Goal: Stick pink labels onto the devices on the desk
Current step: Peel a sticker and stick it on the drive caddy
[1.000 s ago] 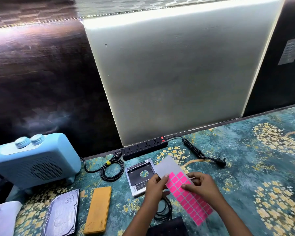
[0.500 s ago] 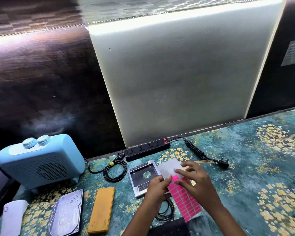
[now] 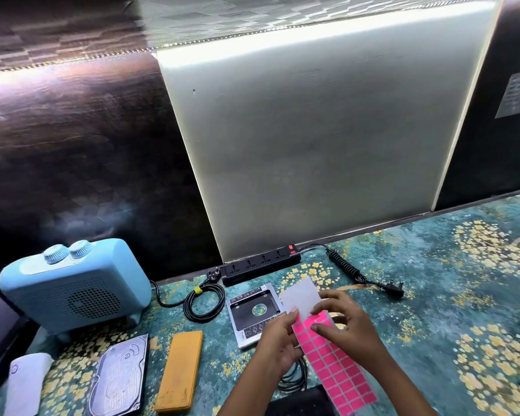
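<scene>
A sheet of pink labels (image 3: 336,367) is held above the desk, its used white top part (image 3: 300,295) bare. My left hand (image 3: 278,340) pinches the sheet's left edge. My right hand (image 3: 345,328) has fingertips on the top row of labels. Behind the hands lies a silver drive caddy (image 3: 249,307). Further left lie a yellow flat device (image 3: 180,370), a silver hard drive (image 3: 120,376) and a white device (image 3: 24,382). A light blue fan heater (image 3: 72,286) stands at the left.
A black power strip (image 3: 261,261) lies along the wall with a coiled cord and plug (image 3: 394,291) to its right. A bundled black cable (image 3: 203,300) sits beside the heater. Another black cable (image 3: 294,376) and a dark object (image 3: 300,400) lie under my arms.
The label sheet has shifted and tilted in my hands. My right fingers moved from the sheet's top edge down onto the top pink row.
</scene>
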`<state>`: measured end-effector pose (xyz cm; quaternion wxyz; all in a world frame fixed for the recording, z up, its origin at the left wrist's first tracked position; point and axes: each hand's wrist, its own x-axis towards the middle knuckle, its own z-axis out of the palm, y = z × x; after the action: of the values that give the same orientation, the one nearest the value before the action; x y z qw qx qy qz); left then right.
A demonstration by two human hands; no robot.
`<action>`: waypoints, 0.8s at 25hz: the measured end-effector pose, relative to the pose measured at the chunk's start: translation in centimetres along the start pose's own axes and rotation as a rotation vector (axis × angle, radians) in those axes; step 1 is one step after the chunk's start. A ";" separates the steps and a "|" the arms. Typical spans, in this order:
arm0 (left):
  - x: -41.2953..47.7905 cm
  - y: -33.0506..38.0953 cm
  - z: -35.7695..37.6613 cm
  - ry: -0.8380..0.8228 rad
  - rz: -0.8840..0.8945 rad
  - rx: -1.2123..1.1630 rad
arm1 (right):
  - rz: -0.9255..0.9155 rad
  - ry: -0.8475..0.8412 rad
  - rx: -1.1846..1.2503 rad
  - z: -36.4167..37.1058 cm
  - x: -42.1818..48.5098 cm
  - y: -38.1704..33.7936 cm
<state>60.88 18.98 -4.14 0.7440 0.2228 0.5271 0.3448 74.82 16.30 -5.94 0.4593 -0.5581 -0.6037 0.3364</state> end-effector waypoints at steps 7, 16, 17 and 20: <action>1.2 -1.1 0.8 0.025 -0.113 -0.076 | 0.209 0.009 0.069 -1.6 -0.1 1.8; 0.9 -1.6 -3.0 0.186 0.093 0.378 | 0.312 -0.014 -0.588 -1.7 -3.4 5.2; 0.6 -1.6 -3.3 0.175 0.110 0.388 | 0.269 -0.017 -0.658 -1.4 -3.9 5.2; -0.4 -2.2 -4.8 0.183 0.244 0.438 | 0.172 -0.070 -0.567 0.1 -5.5 3.7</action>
<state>56.92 17.06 -7.03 0.5803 0.4082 0.6235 0.3286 75.82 11.45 -10.36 0.2339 -0.7013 -0.6394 0.2111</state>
